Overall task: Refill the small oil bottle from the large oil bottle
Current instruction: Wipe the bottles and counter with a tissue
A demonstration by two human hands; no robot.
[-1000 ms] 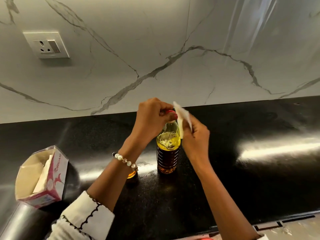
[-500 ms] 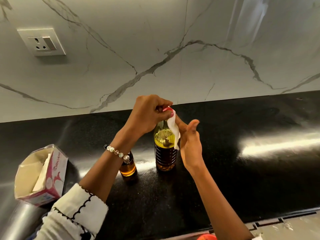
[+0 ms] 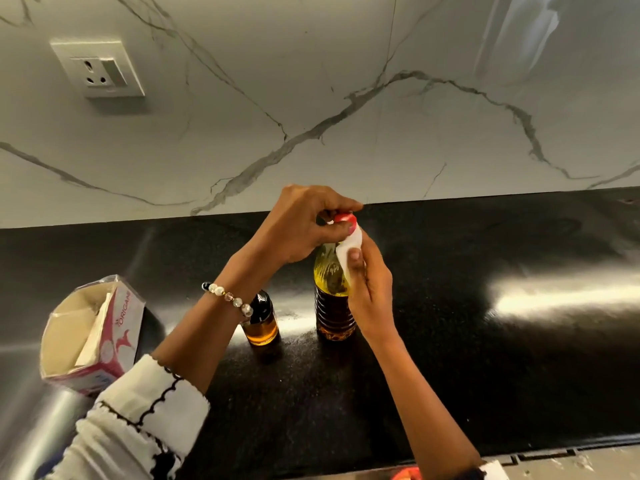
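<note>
The large oil bottle [image 3: 331, 299] stands upright on the black counter [image 3: 450, 358], with yellow oil in its upper part and a red cap [image 3: 345, 218]. My left hand [image 3: 304, 223] grips the cap from above. A white tissue [image 3: 350, 249] is pressed against the bottle's shoulder by my right hand [image 3: 370, 289], which wraps round the bottle's right side. To the left, the small oil bottle [image 3: 261, 323], dark with amber oil low inside, stands partly behind my left wrist.
An open tissue box [image 3: 90, 337], pink and white, sits at the left of the counter. A marble wall with a socket [image 3: 100, 69] rises behind. A metal sink edge [image 3: 27, 420] shows at the lower left.
My right hand has slid down the bottle's side, bringing the tissue from beside the cap onto the shoulder. My left hand stays on the red cap.
</note>
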